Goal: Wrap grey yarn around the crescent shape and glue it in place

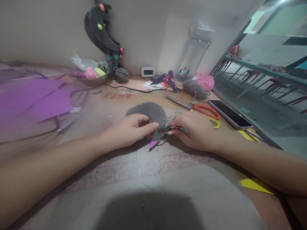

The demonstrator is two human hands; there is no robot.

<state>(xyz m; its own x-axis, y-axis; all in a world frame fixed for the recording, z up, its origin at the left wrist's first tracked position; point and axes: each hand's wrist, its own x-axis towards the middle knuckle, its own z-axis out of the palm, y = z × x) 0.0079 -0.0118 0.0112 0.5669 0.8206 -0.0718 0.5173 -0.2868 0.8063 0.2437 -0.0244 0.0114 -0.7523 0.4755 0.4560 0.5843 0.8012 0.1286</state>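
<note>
My left hand (141, 126) is closed on a crescent (153, 110) wrapped tightly in grey yarn, thumb on top and fingers beneath. A bare purple tip (153, 144) sticks out at the crescent's lower end. Close by on the right, my right hand (192, 127) pinches loose grey yarn (168, 128) beside the crescent's edge; its exact loops are too blurred to follow. The yarn runs up past the scissors to a grey skein (195, 88). Orange-and-yellow-handled scissors (206, 111) lie just beyond my right hand, partly hidden by it.
A phone (230, 113) lies at the right edge. Behind are a blue glue gun (168, 80), a clear bottle (195, 52), a small clock (148, 72) and a bowl (88, 80) of coloured pieces. Purple sheets (48, 99) cover the left. A dark decorated crescent (98, 28) hangs on the wall.
</note>
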